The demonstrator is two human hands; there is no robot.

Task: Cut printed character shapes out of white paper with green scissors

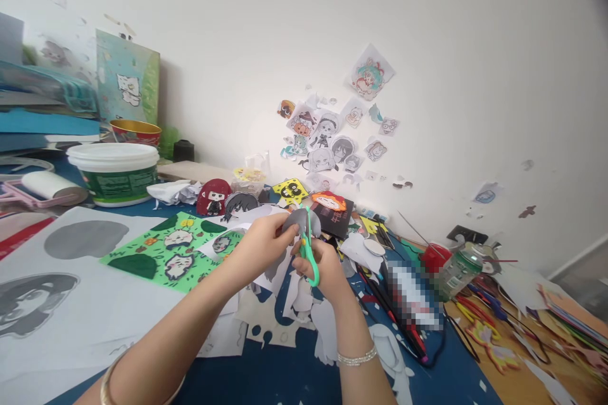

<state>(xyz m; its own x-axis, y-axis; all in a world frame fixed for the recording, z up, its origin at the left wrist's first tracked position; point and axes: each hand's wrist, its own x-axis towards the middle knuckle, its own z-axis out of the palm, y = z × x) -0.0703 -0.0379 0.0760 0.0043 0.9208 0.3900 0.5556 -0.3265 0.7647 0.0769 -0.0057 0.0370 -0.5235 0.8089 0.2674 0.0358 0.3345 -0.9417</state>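
My left hand (259,247) pinches a small grey paper cut-out (297,220) and holds it up above the desk. My right hand (323,269) grips green-handled scissors (310,253), whose blades point up into the grey paper. Both hands are raised over a litter of white paper scraps (285,310) on the blue desk top (294,380). A bracelet shows on each wrist.
A green cartoon sheet (164,253) and large grey-printed sheets (57,291) lie to the left. A white tub (114,171), a tape roll and stacked books stand at the back left. Stickers cover the wall (332,133). Pens, a jar (458,272) and coloured scraps crowd the right.
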